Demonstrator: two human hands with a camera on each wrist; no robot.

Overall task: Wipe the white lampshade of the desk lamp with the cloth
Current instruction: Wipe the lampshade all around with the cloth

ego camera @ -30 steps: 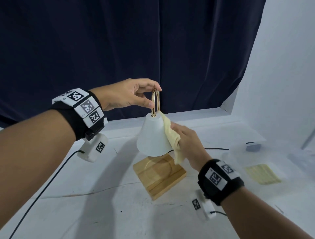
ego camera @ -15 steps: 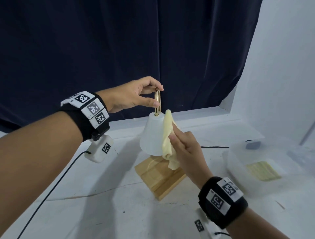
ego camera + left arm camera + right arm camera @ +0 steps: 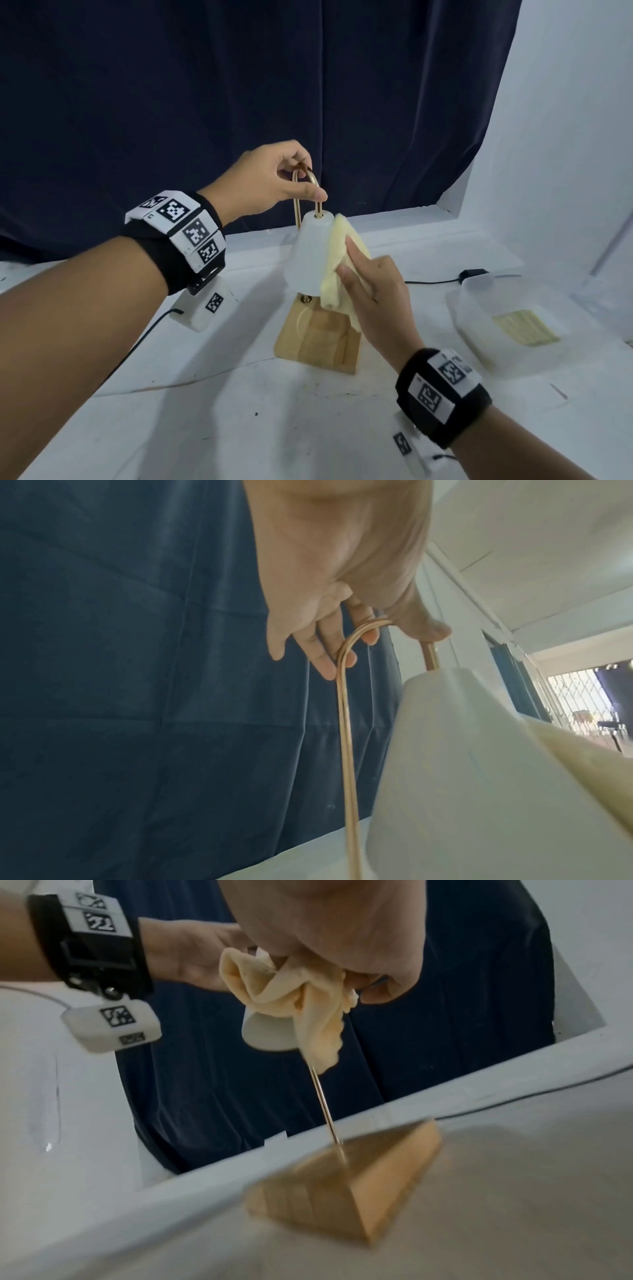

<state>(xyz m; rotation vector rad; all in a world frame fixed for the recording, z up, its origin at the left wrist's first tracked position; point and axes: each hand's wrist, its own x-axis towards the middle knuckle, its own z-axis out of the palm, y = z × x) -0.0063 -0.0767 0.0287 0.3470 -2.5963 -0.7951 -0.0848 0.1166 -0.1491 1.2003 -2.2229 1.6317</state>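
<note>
The desk lamp has a white cone lampshade (image 3: 306, 260) hanging from a thin brass arch (image 3: 295, 209) on a wooden base (image 3: 318, 342). My left hand (image 3: 308, 188) pinches the top of the arch between thumb and fingers; the left wrist view shows those fingers (image 3: 342, 653) curled round the arch (image 3: 346, 696) above the lampshade (image 3: 479, 764). My right hand (image 3: 363, 274) holds a bunched pale yellow cloth (image 3: 334, 270) against the right side of the lampshade. In the right wrist view the cloth (image 3: 308, 1010) hangs from that hand and covers part of the lampshade (image 3: 267, 1034).
A clear plastic box (image 3: 479, 301) with a folded yellow cloth (image 3: 525, 327) stands on the white table at the right. A black cable (image 3: 431, 281) runs behind the lamp and another (image 3: 137, 346) trails at the left. A dark curtain (image 3: 239, 102) hangs behind, with a white wall (image 3: 565, 137) at the right.
My right hand has slid the cloth up the right side of the lampshade, from near the rim toward the top. The left hand keeps its hold on the arch.
</note>
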